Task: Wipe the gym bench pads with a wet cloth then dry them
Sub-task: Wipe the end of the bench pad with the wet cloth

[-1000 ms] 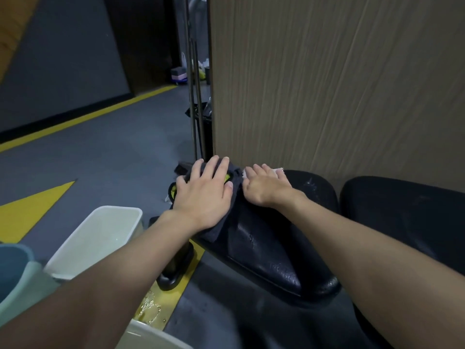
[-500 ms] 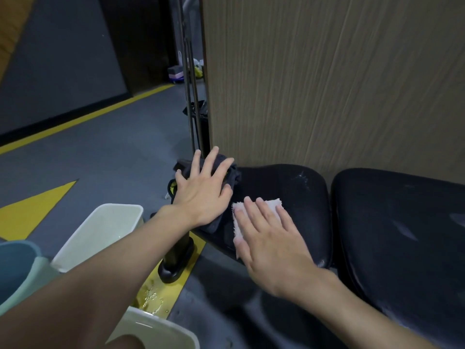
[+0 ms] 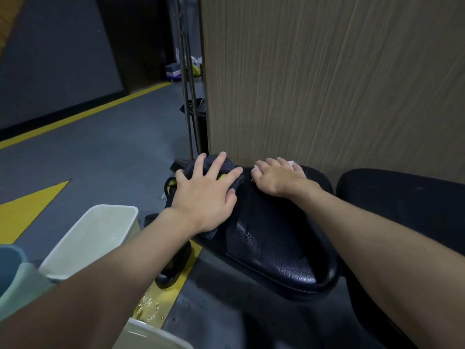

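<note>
The near bench pad is black and glossy. Its leather-like skin is creased and cracked toward the front edge, and it catches the light in wet-looking patches. At its far end, right against the wall, the right hand lies flat with fingers extended, pressing down a small white cloth that shows only as a sliver past the fingertips. At the pad's far left corner the left hand is spread wide, palm down, on a dark grey cloth that is bunched there and hangs over the side; neither hand is clenched round anything. Something yellow-green peeks from under that cloth, though I cannot tell what it is. A second black pad sits just beside the first on the right, with a narrow gap between them. Behind both rises a wood-grain panel, with thin metal poles standing at its left edge. Below the left arm stands a white bin with water in it, a second white bin is at the very bottom, and a teal bucket is at the lower left. The floor is grey, marked with a long yellow line and a yellow triangle. A small puddle glistens on a yellow strip near the bench's black foot.
</note>
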`<state>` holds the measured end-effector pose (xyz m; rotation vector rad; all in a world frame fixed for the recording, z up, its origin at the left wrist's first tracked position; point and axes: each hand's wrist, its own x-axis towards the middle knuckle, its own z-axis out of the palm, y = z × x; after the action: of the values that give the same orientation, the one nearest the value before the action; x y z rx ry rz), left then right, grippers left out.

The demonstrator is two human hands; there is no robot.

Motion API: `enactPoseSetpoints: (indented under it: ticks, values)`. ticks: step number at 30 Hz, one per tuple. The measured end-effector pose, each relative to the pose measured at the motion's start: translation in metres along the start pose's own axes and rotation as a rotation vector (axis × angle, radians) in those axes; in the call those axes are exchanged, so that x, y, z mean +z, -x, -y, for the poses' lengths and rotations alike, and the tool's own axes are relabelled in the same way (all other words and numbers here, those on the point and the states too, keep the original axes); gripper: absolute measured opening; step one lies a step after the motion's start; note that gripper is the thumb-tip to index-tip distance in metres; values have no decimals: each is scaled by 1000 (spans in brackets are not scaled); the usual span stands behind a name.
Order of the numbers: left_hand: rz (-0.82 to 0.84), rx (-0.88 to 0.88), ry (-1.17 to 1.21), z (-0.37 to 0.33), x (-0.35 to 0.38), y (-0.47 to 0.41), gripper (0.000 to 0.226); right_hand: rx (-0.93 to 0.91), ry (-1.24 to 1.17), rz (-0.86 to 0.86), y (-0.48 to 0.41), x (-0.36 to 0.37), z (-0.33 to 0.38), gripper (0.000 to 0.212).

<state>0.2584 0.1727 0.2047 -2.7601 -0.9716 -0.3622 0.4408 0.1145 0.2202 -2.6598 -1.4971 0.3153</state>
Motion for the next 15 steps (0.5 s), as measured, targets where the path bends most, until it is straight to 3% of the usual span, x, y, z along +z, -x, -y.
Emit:
enactPoseSetpoints:
  ticks: [9,15]
  values:
    - [-2,78,-91,0,-7,1,53,-79,59,-66,77,22,14,61]
    - [59,176,-36,-12,-12,5,50,-224,133,-227,165,49,12,74]
